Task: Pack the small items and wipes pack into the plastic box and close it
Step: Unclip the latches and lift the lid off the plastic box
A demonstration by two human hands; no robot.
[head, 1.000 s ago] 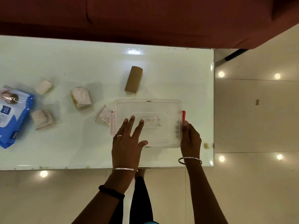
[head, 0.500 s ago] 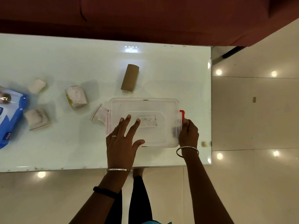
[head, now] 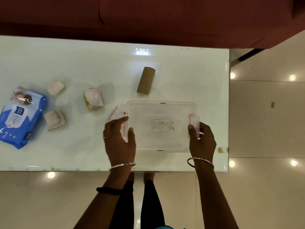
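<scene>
A clear plastic box [head: 162, 113] with its lid on sits on the white glass table [head: 189, 71], near the front right. My left hand [head: 119, 141] grips the box's left end at the clip, thumb on the lid. At the right end my right hand [head: 202, 141] holds the flipped-up side clip. A blue wipes pack [head: 18, 118] lies at the far left. A small clear pouch [head: 115, 114] lies against the box's left side, partly behind my left hand. Three small wrapped packets [head: 93, 99], [head: 56, 120], [head: 55, 87] lie between the pouch and the wipes.
A brown cardboard tube [head: 146, 82] lies behind the box. A dark red sofa [head: 148, 17] runs along the table's far edge. A small beige scrap [head: 221, 150] rests at the table's right edge. Glossy tiled floor [head: 264, 121] lies to the right and in front.
My left hand slid off the lid's top to the box's left end. My right hand lifted the red side clip, which now stands up pale between its fingers.
</scene>
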